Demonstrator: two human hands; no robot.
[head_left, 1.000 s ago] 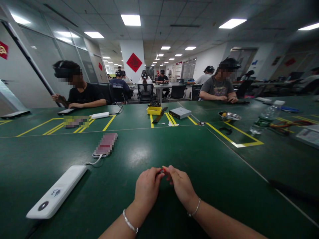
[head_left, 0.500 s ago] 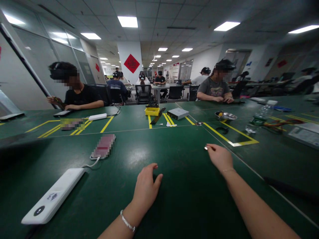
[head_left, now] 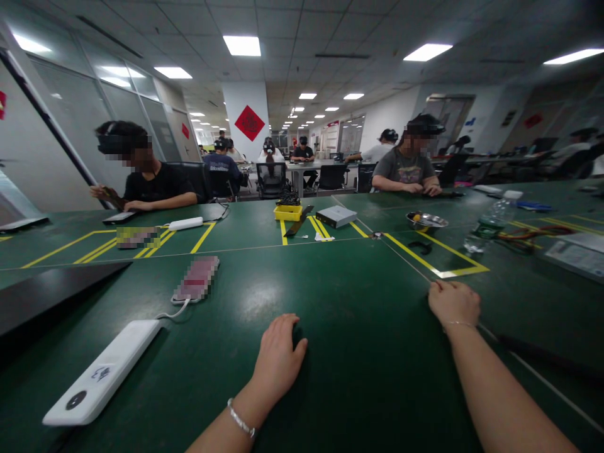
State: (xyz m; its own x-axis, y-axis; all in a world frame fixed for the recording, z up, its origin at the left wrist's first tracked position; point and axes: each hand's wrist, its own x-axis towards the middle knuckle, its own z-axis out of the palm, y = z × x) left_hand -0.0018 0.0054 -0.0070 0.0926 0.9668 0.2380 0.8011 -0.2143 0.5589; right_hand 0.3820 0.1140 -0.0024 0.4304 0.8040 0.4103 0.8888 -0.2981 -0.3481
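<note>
My left hand (head_left: 279,353) rests on the green table (head_left: 363,365), fingers loosely curved and thumb apart, holding nothing. Off to the right, my right hand (head_left: 455,304) is closed, its fingertips together beside the table seam and just below the yellow tape corner (head_left: 441,274). Whatever those fingers may hold is hidden now. To the left of my left hand lie a phone (head_left: 195,280) and a white power bank (head_left: 104,371), joined by a short white cable (head_left: 175,314).
Beyond the hands are a yellow bin (head_left: 287,212) with black cables, a grey box (head_left: 336,216), a metal bowl (head_left: 426,220) and a plastic bottle (head_left: 495,220). A dark panel (head_left: 61,283) lies left. Two people wearing headsets sit across the table.
My right hand has moved right and slightly toward me; the small shiny thing seen at its fingertips before no longer shows. My left hand has barely moved.
</note>
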